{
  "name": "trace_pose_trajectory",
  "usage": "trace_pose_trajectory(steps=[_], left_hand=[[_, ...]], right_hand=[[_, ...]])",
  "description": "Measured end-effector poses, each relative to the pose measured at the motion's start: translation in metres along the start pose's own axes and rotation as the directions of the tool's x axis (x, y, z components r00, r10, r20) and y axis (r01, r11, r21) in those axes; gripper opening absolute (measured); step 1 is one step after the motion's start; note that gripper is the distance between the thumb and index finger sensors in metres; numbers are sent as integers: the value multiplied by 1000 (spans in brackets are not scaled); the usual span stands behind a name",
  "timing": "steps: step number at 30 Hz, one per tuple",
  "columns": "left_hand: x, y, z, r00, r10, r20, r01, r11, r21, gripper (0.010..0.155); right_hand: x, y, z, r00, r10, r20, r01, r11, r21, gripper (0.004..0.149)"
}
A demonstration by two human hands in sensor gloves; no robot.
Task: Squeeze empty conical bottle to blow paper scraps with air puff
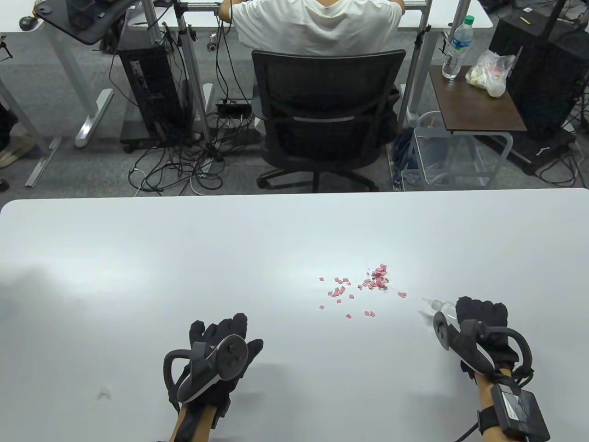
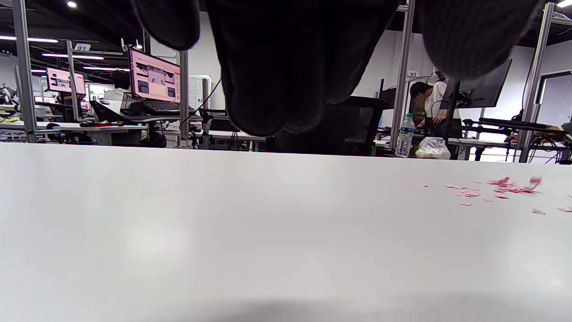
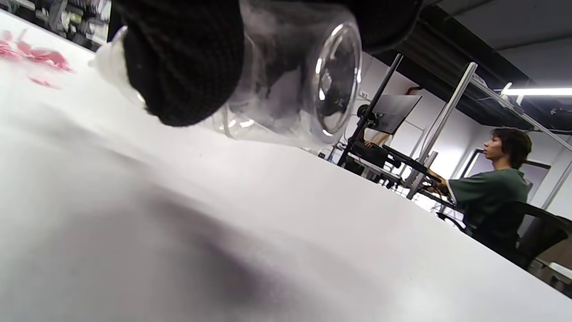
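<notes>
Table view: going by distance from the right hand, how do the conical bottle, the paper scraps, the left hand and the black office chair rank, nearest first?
1. Conical bottle: held in the right hand, nozzle pointing up-left.
2. Paper scraps: on the table, up-left of the nozzle.
3. Left hand: resting on the table's near left.
4. Black office chair: beyond the table's far edge.

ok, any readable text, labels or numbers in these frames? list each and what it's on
"91" on a small white tag atop a frame post, far left in the left wrist view.
A second tag by the right post: too small to read.
Water bottle label: blurred.
Monitor screens: unreadable.
</notes>
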State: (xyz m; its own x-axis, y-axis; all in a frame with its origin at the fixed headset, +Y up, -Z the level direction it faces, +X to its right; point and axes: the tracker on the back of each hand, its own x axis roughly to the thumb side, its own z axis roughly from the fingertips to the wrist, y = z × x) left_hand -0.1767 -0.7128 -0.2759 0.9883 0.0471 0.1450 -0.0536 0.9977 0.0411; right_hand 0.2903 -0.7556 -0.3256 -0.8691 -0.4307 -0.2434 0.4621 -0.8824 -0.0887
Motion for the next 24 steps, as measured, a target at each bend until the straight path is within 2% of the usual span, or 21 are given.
trace_pose_trajectory(steps=[2, 4, 6, 9, 10, 12, 13, 14, 18, 22, 24], left_hand=[[0, 0, 0, 1000, -1, 0, 1, 1000, -1, 73], [0, 1, 0, 1000, 1, 1, -1, 1000, 2, 73], [0, 0, 0, 1000, 3, 1, -3, 1000, 3, 73], [0, 0, 0, 1000, 0, 3, 0, 1000, 0, 73], [0, 0, 0, 1000, 0, 3, 0, 1000, -2, 73], [0, 0, 0, 1000, -2, 3, 2, 1000, 0, 73], [0, 0, 0, 1000, -2, 3, 2, 1000, 2, 73], [0, 0, 0, 1000, 0, 3, 0, 1000, 2, 73], [0, 0, 0, 1000, -2, 4, 2, 1000, -1, 73], [0, 0, 0, 1000, 4, 3, -4, 1000, 3, 73], [0, 0, 0, 1000, 3, 3, -3, 1000, 3, 73]], right_hand=[[-1, 0, -1, 999, -42, -7, 42, 999, -12, 68], [-1, -1, 1, 999, -32, 0, 32, 999, -31, 61], [2, -1, 1, 999, -32, 23, 33, 999, -34, 60], [4, 0, 1, 999, 3, 45, -4, 1000, 11, 68], [4, 1, 1, 999, -5, 39, 5, 1000, -6, 68], [4, 0, 2, 999, -28, 44, 29, 999, -18, 61], [4, -1, 3, 999, -28, 40, 30, 998, -56, 59], [5, -1, 3, 997, -33, 65, 36, 999, -37, 59], [7, 0, 3, 996, -47, 79, 47, 999, -5, 70], [7, 0, 3, 993, -82, 89, 88, 994, -71, 59], [10, 0, 4, 993, -48, 104, 53, 998, -41, 60]])
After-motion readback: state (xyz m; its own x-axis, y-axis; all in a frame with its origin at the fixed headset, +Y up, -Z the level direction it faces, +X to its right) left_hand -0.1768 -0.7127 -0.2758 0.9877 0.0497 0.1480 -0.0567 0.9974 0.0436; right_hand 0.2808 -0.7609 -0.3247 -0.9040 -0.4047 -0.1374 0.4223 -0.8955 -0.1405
